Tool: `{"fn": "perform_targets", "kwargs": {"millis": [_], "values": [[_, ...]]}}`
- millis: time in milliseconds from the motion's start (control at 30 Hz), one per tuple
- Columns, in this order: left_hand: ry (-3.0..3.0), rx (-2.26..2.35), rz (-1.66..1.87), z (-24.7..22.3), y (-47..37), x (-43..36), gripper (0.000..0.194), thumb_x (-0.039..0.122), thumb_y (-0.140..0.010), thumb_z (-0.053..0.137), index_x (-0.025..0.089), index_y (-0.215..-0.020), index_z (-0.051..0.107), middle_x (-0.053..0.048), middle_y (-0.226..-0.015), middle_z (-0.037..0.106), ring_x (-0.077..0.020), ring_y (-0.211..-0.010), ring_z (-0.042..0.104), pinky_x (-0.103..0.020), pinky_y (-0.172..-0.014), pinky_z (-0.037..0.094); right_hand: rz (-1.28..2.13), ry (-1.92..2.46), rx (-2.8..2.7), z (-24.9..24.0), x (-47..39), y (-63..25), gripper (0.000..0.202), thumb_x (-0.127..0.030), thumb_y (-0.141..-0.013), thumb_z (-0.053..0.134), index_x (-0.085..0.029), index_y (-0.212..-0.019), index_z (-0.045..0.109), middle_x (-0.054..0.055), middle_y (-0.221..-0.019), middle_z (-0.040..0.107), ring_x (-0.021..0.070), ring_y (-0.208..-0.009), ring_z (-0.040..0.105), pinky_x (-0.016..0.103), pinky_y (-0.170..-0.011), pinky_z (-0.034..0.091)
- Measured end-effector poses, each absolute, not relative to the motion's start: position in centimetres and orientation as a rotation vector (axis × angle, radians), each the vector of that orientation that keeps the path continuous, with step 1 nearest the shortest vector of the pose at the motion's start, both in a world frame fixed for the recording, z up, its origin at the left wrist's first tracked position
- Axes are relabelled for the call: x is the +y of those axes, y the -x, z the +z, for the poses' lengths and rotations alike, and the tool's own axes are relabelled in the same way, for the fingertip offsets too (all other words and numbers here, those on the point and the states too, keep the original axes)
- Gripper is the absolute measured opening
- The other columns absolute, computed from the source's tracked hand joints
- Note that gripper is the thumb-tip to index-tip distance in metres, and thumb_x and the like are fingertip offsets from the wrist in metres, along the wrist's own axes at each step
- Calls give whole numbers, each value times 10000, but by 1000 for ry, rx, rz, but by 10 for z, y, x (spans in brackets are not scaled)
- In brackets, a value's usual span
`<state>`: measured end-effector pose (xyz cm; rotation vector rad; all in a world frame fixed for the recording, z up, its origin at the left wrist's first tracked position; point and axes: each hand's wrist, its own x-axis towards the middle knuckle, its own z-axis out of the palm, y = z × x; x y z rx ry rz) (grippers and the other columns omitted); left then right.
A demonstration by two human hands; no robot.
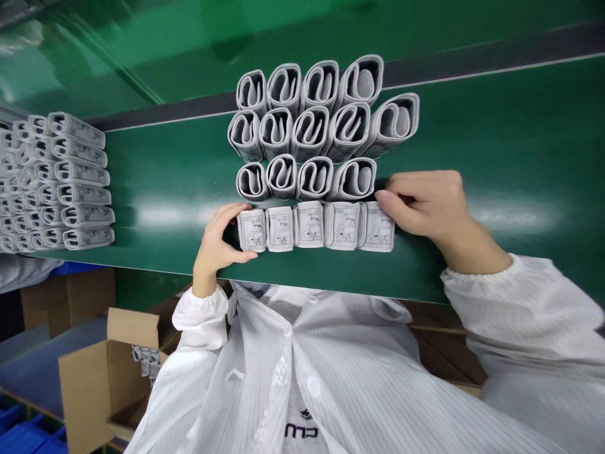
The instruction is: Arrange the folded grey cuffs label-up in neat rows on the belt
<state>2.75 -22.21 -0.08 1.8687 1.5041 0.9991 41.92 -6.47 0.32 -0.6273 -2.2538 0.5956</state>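
Observation:
A row of folded paper leaflets point(309, 225) with printed drawings lies along the near side of the green work surface. My left hand point(218, 241) wraps the row's left end, fingers at the far edge and thumb at the near edge of the leftmost leaflet. At the other end, my right hand point(428, 205) is closed, with thumb and curled fingers against the rightmost leaflet; its inner fingertips are partly hidden. Just beyond, several rows of rolled leaflets point(309, 132) stand on end, their coiled edges facing up. One roll point(392, 126) sticks out at the right.
A stacked block of folded leaflets point(82, 183) sits at the left of the green surface point(529, 157). Below the near edge is an open cardboard box point(87, 391) with leaflets inside. Blue bins point(33, 438) show at the lower left. A dark strip point(170, 112) runs along the far side.

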Motion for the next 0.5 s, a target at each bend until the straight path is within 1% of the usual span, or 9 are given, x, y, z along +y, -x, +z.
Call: {"fn": "perform_targets", "kwargs": {"millis": [167, 267, 400, 500], "values": [[-1870, 1479, 1020, -1, -28, -222, 966, 856, -766, 876, 300, -1526, 661, -153, -1418, 755, -367, -1294, 733, -499, -998, 615, 604, 701, -2284, 0, -65, -423, 447, -206, -987, 629, -236, -630, 362, -60, -537, 349, 97, -465, 331, 295, -489, 261], [-1872, 1485, 1019, -1, -28, -222, 975, 869, -758, 872, 301, -1522, 662, -155, -1413, 754, -371, -1290, 733, -513, -1007, 616, 638, 730, -2290, -1, -65, -424, 442, -225, -981, 632, -234, -623, 373, -57, -532, 358, 100, -463, 336, 305, -501, 259], [-1878, 1477, 1018, -2, -28, -221, 973, 873, -749, 875, 304, -1510, 666, -152, -1404, 757, -372, -1288, 732, -527, -1022, 614, 640, 703, -2276, -1, -65, -424, 423, -207, -967, 644, -230, -627, 394, -62, -530, 368, 96, -462, 342, 303, -497, 258], [-1883, 1477, 1013, -2, -28, -221, 975, 883, -747, 868, 302, -1504, 667, -154, -1400, 758, -373, -1287, 732, -531, -1019, 615, 642, 757, -2298, -2, -65, -425, 442, -243, -989, 623, -230, -618, 382, -53, -531, 367, 98, -471, 347, 306, -504, 270]]}}
